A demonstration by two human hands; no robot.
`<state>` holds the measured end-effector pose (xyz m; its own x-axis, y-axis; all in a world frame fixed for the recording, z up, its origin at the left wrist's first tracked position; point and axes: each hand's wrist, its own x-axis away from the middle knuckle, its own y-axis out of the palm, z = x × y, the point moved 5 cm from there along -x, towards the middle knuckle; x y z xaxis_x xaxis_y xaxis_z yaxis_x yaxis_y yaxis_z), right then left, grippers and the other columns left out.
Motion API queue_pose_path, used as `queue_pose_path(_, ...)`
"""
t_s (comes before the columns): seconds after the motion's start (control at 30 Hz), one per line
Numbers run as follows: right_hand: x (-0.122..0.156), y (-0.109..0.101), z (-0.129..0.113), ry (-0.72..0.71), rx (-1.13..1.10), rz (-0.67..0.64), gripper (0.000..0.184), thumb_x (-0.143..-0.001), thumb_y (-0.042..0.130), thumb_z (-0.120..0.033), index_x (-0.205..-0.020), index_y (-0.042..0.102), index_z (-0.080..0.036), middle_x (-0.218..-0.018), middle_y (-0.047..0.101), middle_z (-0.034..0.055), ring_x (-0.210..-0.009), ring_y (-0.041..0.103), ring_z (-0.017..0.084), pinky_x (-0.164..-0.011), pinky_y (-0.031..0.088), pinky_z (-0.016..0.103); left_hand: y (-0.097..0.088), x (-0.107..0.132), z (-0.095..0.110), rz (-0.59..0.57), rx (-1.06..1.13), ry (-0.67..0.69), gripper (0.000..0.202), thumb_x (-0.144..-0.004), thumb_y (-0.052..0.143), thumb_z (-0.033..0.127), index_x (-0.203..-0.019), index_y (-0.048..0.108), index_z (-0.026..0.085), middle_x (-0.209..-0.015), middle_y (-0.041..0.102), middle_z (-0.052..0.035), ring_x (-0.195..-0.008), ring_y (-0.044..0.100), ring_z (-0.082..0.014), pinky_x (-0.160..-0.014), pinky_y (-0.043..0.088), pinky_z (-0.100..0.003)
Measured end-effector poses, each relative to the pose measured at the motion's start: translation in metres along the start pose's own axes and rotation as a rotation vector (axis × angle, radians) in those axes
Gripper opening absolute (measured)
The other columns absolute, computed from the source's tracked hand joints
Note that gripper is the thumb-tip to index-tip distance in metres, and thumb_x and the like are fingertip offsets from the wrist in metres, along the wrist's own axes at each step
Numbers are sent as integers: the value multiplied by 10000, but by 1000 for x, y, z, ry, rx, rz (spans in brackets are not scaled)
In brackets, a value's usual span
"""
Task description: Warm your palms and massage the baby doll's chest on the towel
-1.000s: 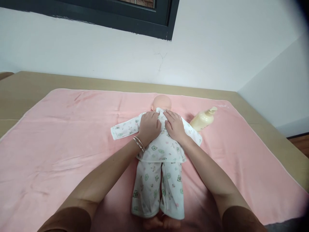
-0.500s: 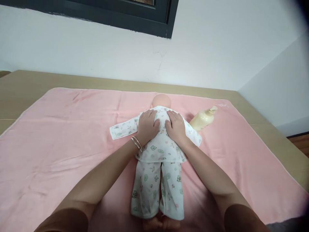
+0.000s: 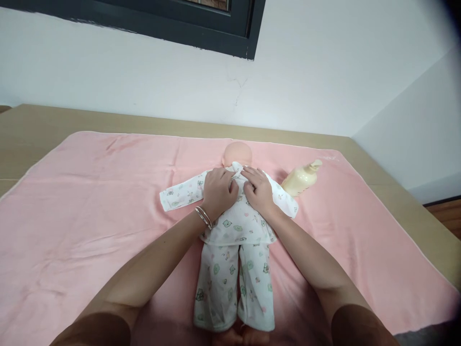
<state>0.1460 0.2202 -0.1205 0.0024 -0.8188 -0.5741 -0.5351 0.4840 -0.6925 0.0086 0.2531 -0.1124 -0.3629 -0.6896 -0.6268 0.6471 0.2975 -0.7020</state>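
Note:
A baby doll lies lengthwise before me, its bald head at the far end and its feet near me. It wears a white printed shirt and matching trousers; the sleeves spread out to the sides. My left hand rests on the left of its upper back, fingers pointing at the collar, thumb apart. On the right of the upper back lies my right hand, fingers extended. Both are open and pressed to the shirt, whose cloth puckers up between the fingertips near the neck. The doll's face is hidden.
A pink blanket covers most of the wooden table. To the right of the doll a cream pump bottle leans on its side by the sleeve. A white wall with a dark window frame stands behind.
The shirt cloth near the collar has bunched up between my fingertips, where it lay flatter before. My fingers have bent a little. The view has shifted slightly.

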Motion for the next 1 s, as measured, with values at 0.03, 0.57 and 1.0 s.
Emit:
queue_pose_path(0.03,0,0,1,40,9,16,390,-872,435,-184,-1187,661,-222,-1310,635,60,-1270,541,231,-1150,336,512,1,0,-1,-2,20,-14,219,-869,469,226,-1012,630,184,-976,657,-100,-982,566,-272,-885,434,-437)
queue_pose_path(0.57,3,-6,0,-8,-6,127,341,-881,444,-190,-1103,701,-218,-1207,687,73,-1179,600,234,-1050,462,459,4,0,-3,-1,91,24,293,-905,420,192,-1121,615,164,-1130,660,-104,-1085,560,-252,-980,442,-417)
queue_pose_path(1.0,-8,2,7,-41,115,-112,507,-869,389,-171,-1351,548,-182,-1411,545,102,-1307,486,282,-1099,376,519,9,-2,-7,-61,23,-43,361,-900,421,239,-1216,562,137,-1194,617,-147,-1128,535,-292,-1012,412,-467)
